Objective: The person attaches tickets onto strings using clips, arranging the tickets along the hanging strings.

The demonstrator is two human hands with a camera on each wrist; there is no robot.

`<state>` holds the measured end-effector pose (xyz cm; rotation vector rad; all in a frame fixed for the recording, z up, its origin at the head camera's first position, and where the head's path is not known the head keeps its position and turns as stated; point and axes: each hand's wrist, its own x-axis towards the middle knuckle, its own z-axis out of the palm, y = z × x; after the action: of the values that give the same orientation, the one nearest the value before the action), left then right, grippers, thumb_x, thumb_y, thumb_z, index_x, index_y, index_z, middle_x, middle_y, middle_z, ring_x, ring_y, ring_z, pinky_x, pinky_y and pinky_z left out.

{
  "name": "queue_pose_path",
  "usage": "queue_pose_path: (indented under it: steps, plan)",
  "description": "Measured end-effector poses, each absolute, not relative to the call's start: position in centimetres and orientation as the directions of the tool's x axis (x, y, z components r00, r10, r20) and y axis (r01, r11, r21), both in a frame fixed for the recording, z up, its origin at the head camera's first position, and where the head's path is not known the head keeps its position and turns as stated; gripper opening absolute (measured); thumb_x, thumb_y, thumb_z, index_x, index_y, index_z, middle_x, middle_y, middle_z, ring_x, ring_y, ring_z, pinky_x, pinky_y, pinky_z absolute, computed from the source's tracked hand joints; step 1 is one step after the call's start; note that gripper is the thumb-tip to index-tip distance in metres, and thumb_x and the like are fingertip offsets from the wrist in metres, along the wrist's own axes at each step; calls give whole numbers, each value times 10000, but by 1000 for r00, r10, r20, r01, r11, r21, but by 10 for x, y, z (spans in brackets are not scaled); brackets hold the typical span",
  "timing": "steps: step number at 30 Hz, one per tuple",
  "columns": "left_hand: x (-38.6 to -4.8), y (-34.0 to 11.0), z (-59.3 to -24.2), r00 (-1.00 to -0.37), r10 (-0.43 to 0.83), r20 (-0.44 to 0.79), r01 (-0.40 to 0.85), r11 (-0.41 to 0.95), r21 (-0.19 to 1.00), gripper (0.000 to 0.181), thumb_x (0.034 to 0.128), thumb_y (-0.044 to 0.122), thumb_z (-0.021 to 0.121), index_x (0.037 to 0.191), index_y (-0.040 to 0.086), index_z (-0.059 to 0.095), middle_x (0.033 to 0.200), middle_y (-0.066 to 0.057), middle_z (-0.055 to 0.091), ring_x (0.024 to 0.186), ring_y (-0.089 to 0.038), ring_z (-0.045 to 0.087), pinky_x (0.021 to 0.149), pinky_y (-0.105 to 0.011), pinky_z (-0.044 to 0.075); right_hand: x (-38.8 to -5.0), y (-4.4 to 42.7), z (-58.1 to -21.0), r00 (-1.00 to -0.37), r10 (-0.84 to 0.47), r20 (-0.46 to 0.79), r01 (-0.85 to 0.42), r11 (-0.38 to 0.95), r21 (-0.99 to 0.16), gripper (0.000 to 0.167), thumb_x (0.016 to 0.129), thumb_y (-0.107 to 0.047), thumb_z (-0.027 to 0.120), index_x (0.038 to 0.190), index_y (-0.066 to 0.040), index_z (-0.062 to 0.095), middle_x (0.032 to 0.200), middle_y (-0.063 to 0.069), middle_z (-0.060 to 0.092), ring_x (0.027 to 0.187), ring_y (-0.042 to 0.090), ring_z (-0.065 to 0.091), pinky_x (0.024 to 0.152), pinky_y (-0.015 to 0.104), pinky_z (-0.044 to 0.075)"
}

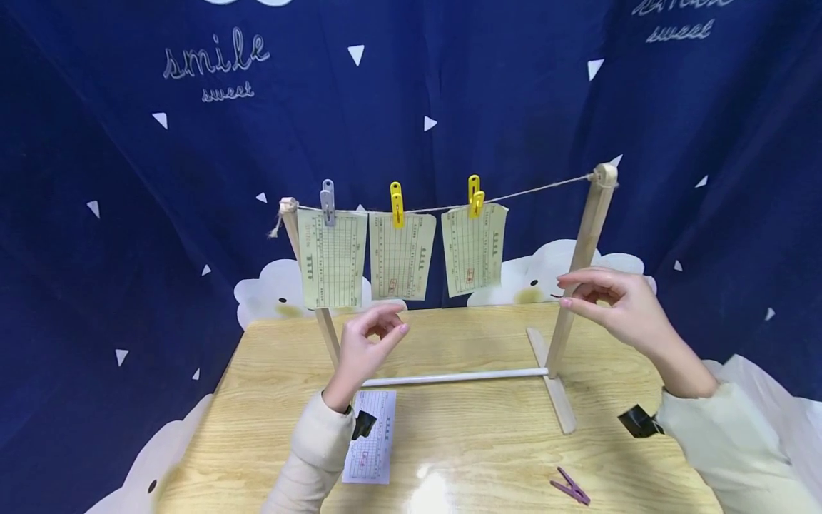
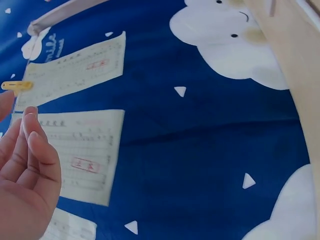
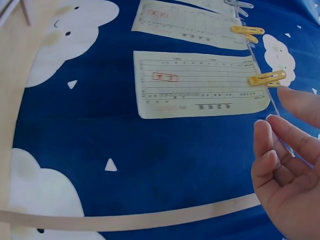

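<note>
My left hand [image 1: 371, 341] is raised in front of the rack, below the middle slip, with its fingers loosely bent and nothing between them. Near the right post my right hand [image 1: 610, 303] hovers, thumb and fingers apart and holding nothing. Three printed paper slips hang from a string [image 1: 546, 188]: the left slip [image 1: 334, 264] under a grey clothespin [image 1: 328, 203], the middle slip [image 1: 401, 260] under a yellow clothespin [image 1: 397, 205], the right slip [image 1: 475, 253] under another yellow clothespin [image 1: 475, 198]. In the right wrist view, the right slip [image 3: 200, 85] lies left of my fingers.
The string runs between a left wooden post [image 1: 327, 335] and a right wooden post [image 1: 581, 250], joined low by a white bar [image 1: 456, 376]. A white slip [image 1: 379, 446] lies on the wooden table [image 1: 475, 442], partly behind my left wrist. A purple clothespin [image 1: 570, 487] lies at the front right.
</note>
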<state>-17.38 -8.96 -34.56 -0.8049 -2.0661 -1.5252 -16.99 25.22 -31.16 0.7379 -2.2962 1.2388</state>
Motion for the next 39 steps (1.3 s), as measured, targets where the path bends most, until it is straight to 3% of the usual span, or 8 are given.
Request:
queue_pose_path:
  steps: [15, 28, 35, 39]
  plan:
    - [-166, -121, -389, -807, 292, 514, 585, 272, 764, 283, 705, -126, 676, 974, -140, 591, 692, -181, 608, 588, -59, 476, 507, -250, 449, -158, 274, -376, -849, -209, 484, -524, 439, -729, 233, 725, 109, 675, 953, 82, 638, 784, -58, 628, 646, 39, 547, 544, 161, 426]
    - [-166, -141, -419, -880, 312, 359, 458, 349, 818, 322, 711, -64, 701, 1010, -121, 595, 764, -216, 595, 636, -94, 496, 550, -243, 457, -148, 285, -417, -884, -188, 429, -465, 456, -759, 234, 731, 86, 682, 955, 27, 654, 824, -119, 641, 657, 43, 563, 557, 165, 448]
    - [-167, -148, -436, -913, 273, 303, 390, 368, 844, 314, 708, -61, 710, 1004, -101, 612, 771, -113, 596, 640, -89, 505, 562, -257, 466, -140, 289, -442, -899, -190, 394, -437, 425, -793, 241, 730, 102, 672, 954, 19, 653, 843, -145, 637, 652, 38, 568, 536, 177, 451]
    - [-168, -152, -447, -920, 268, 285, 371, 367, 853, 318, 705, -67, 708, 1005, -103, 609, 777, -112, 591, 645, -137, 514, 565, -257, 465, -137, 291, -458, -912, -181, 368, -410, 427, -806, 231, 733, 85, 679, 957, 37, 650, 836, -136, 643, 653, 41, 576, 540, 183, 458]
